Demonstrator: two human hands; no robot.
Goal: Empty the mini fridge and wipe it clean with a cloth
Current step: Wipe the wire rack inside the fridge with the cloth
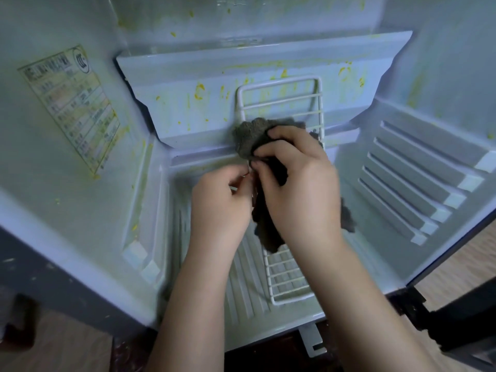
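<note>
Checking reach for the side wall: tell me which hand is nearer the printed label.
Left. The left hand sits right of and below the label; the right hand, gripping the cloth, lies farther right beyond it.

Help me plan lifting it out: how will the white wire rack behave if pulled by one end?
The wire rack looks stiff: its bars run straight though it leans propped on the rear step. Probably light, being thin open wire. Pushed, it may well slide, since it seems loose on the smooth fridge floor.
</note>
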